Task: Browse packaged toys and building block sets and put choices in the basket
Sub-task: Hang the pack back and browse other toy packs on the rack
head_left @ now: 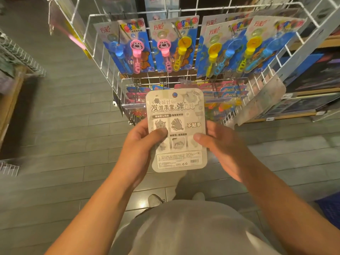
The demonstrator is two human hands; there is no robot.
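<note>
In a toy aisle, I hold a packaged toy [176, 129] up with both hands, its grey printed back facing me, in front of a white wire display rack [272, 70]. My left hand [139, 144] grips the card's left edge, thumb pressed flat on the printed panel and the other fingers curled out of sight behind it. My right hand [219, 144] takes the right edge the same way, thumb on the face, fingers wrapped behind. The card stands upright between the two hands, above the tiled floor [55, 126] and clear of the rack's hooks.

Behind it hang rows of blue bubble wand cards [128, 45], with more colourful packs on the tier below.

I judge this the browsing step: the pack is off its hook and I am reading its back, the choice not yet made. A blue corner at the lower right edge may be the basket [329, 210], though I cannot tell for certain. The next move calls for either one hand letting go so the other can carry the pack down and right, or a return to a free hook.
</note>
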